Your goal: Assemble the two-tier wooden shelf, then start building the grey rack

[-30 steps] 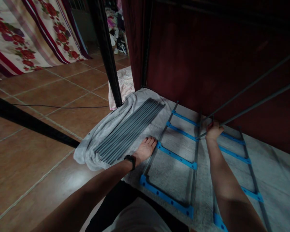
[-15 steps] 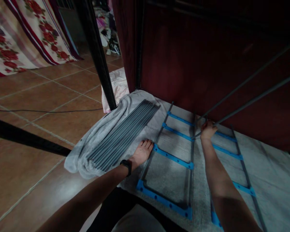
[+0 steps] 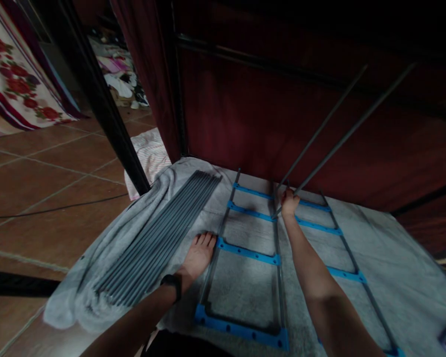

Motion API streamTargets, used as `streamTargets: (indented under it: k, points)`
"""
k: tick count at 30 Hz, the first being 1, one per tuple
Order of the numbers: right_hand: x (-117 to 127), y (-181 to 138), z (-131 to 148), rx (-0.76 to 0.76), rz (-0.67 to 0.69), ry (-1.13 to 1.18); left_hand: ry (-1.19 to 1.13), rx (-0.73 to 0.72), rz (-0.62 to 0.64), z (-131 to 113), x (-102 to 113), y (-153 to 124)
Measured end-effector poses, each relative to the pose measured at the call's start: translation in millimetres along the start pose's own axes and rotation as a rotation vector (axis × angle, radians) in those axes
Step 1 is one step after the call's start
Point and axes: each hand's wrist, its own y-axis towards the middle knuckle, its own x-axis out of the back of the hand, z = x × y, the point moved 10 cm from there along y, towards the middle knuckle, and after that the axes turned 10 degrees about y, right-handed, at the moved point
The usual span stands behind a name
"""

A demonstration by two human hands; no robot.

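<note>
So the person's right hand (image 3: 289, 202) is clenched round the bottom ends of two long grey rods (image 3: 357, 127), which slant up and away to the right in front of the dark red panel (image 3: 263, 114). That hand sits right over the flat rod frame (image 3: 247, 252) with blue connectors, lying on the grey cloth (image 3: 394, 258). Their left hand (image 3: 198, 254) is open, palm down on the cloth, between the frame's left rail and a bundle of spare rods (image 3: 159, 238). Black band (image 3: 172, 282) on that wrist.
</note>
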Motion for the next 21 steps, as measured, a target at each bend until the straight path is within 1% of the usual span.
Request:
streamTargets:
  k: [4, 6, 8, 11, 13, 15, 16, 17, 18, 19, 21]
  points:
    - [0, -5, -7, -0.048, 0.041, -0.035, 0.002, 0.007, -0.016, 2, 1, 0]
    - [4, -15, -10, -0.078, 0.066, -0.052, -0.004, 0.012, -0.03, 3, 3, 0]
    - [14, -32, -12, -0.085, 0.073, -0.06, -0.011, 0.014, -0.04, 4, 4, 0]
    - [38, -69, -15, -0.103, 0.031, -0.027, -0.014, 0.013, -0.046, 4, 7, 1]
    - [53, -106, -23, -0.215, -0.014, 0.058, -0.014, 0.016, -0.052, 4, 9, 1]
    - [56, -147, -15, -0.28, 0.015, 0.088, -0.02, 0.018, -0.062, 5, 11, 2]
    - [51, -169, -4, -0.311, 0.048, 0.106, -0.025, 0.019, -0.067, 5, 13, 2]
    - [41, -192, 11, -0.356, 0.117, 0.154, -0.031, 0.019, -0.071, 5, 14, 2]
    - [23, -216, 33, -0.418, 0.232, 0.298, -0.038, 0.02, -0.073, 5, 14, 3]
    - [4, -240, 62, -0.46, 0.35, 0.437, -0.044, 0.022, -0.071, 6, 14, 3]
    - [-29, -286, 133, -0.525, 0.596, 0.66, -0.054, 0.023, -0.055, 6, 11, 5]
